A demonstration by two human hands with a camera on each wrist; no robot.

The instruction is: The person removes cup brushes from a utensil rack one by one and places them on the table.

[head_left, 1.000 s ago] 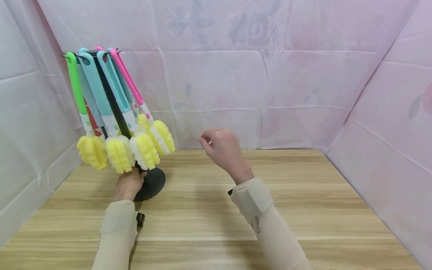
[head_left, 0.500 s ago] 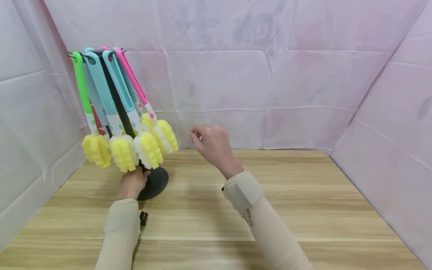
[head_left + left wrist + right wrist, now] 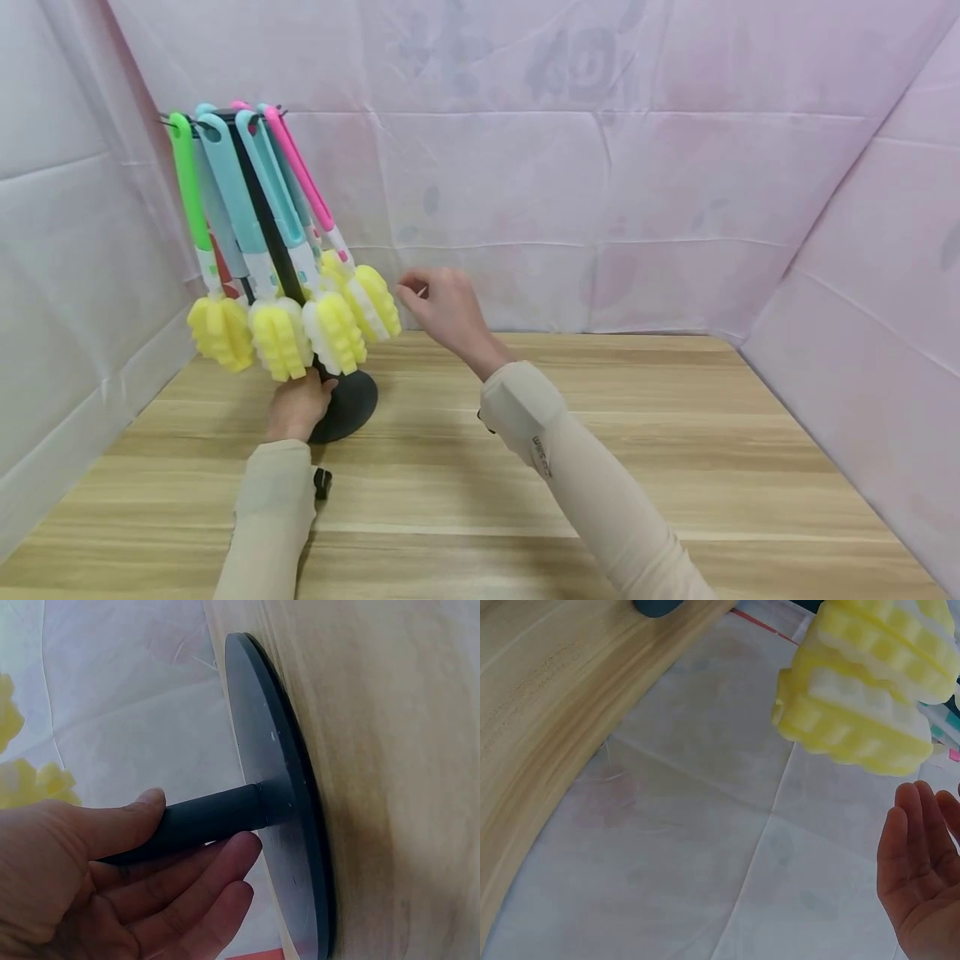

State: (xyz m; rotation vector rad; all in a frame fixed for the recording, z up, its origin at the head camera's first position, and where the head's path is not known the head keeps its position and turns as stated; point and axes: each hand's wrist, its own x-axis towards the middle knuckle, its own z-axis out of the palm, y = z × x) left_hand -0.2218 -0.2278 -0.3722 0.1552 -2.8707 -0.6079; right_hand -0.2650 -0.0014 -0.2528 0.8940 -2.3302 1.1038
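Black stand [image 3: 355, 406] sits gripped low by left hand [image 3: 298, 407].

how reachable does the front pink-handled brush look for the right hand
Probably yes: the right hand looks empty beside the front pink-handled brush, with nothing visible between them, and the left hand grips the stand low down, out of the way.

One stand [image 3: 351, 406], one table [image 3: 690, 450] and at least seven brushes [image 3: 238, 200] show.

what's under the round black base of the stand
The wooden tabletop: its bare grain shows beside the black base, which rests on it. The patch directly beneath is covered, so whether anything lies there cannot be seen.
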